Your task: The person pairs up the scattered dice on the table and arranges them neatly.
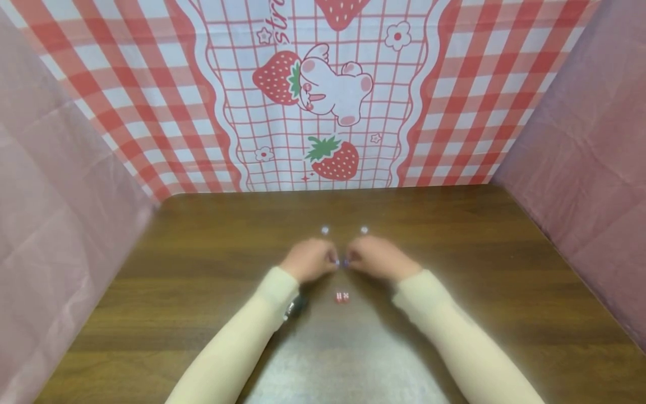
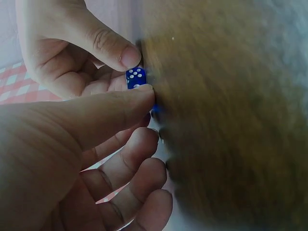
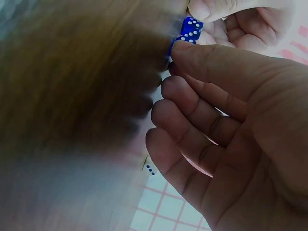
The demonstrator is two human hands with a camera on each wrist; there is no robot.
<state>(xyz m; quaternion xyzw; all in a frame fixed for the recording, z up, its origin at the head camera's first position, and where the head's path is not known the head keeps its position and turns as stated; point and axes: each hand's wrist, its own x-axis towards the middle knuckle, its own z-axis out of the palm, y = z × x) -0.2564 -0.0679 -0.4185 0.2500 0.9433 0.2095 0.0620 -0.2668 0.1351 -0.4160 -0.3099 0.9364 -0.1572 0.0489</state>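
In the head view my left hand [image 1: 313, 259] and right hand [image 1: 381, 257] meet close together over the table, slightly blurred. Each hand pinches a small blue die between thumb and fingers. From the right wrist, the left hand's blue die [image 3: 193, 23] and the right hand's blue die [image 3: 186, 40] appear side by side, seemingly touching. White pips show on one blue die [image 2: 136, 76] in the left wrist view; the thumbs partly cover the dice. Two red dice [image 1: 342, 297] sit together nearer me, between the forearms.
Two whitish dice, a left one [image 1: 325, 230] and a right one [image 1: 364, 230], stand apart beyond the hands. The brown wooden table [image 1: 212, 235] meets a strawberry-patterned cloth [image 1: 313, 112] at the back. Pink cloth [image 1: 580, 134] hangs at both sides.
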